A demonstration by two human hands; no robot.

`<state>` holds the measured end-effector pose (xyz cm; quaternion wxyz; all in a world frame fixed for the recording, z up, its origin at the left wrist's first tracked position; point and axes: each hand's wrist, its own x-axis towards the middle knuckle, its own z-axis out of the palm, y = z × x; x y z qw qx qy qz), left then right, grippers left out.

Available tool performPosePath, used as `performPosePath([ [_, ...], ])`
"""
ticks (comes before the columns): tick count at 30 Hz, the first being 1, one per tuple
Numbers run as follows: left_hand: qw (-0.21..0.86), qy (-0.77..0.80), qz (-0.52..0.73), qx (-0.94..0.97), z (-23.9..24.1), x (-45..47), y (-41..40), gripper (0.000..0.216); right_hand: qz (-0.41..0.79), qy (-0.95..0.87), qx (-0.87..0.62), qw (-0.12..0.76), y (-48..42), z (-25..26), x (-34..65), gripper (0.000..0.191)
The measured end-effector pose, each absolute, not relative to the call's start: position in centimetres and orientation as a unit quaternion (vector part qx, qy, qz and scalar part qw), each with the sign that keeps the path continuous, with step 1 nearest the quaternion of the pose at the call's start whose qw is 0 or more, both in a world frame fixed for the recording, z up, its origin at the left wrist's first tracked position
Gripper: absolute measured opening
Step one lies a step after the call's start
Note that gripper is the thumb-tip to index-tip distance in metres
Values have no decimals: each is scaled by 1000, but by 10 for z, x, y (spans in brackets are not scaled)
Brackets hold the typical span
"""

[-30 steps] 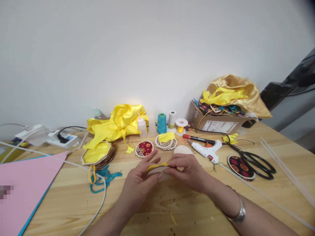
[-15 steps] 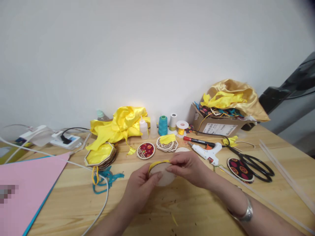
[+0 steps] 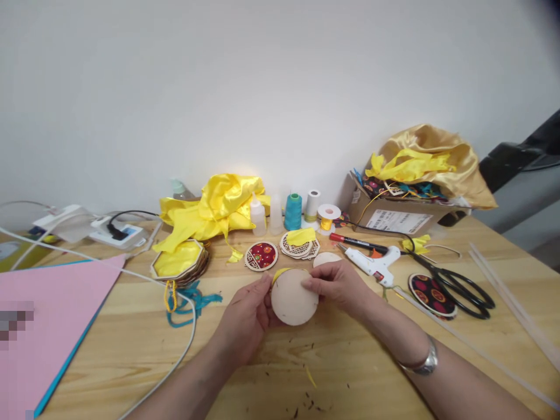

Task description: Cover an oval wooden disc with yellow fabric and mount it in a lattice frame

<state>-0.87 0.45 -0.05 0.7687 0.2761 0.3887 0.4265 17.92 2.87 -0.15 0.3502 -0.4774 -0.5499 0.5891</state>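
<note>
Between my two hands is a pale round disc (image 3: 294,300), its plain face toward me, with a sliver of yellow fabric (image 3: 280,273) showing along the upper left rim. My left hand (image 3: 250,309) grips the left edge, thumb at the rim and fingers behind. From the right, my right hand (image 3: 336,284) pinches the upper right edge with its thumb on the face. Partly behind that hand lies another pale disc (image 3: 327,259). Just beyond, a round wooden frame with red patterned fabric (image 3: 262,256) and a stack of openwork wooden pieces (image 3: 299,245) lie on the table.
At right are a white glue gun (image 3: 374,265), a red-capped marker (image 3: 356,242), black scissors (image 3: 466,291) and a cardboard box (image 3: 394,220) of fabric. Bright yellow satin (image 3: 227,204), octagonal frames (image 3: 179,261) and teal strips (image 3: 192,303) lie left. A white cable (image 3: 192,326) crosses the left side.
The disc now stands more face-on, and my left thumb has moved off its face to the rim. The yellow edge shows less. The view has shifted slightly.
</note>
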Motion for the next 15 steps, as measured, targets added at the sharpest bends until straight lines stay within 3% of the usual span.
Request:
performPosePath([
  [10, 710, 439, 399, 380, -3, -11, 3, 38, 588, -556, -471, 352, 28, -10, 180, 31],
  [15, 668, 468, 394, 424, -4, -10, 5, 29, 576, -574, -458, 360, 26, -7, 180, 29],
])
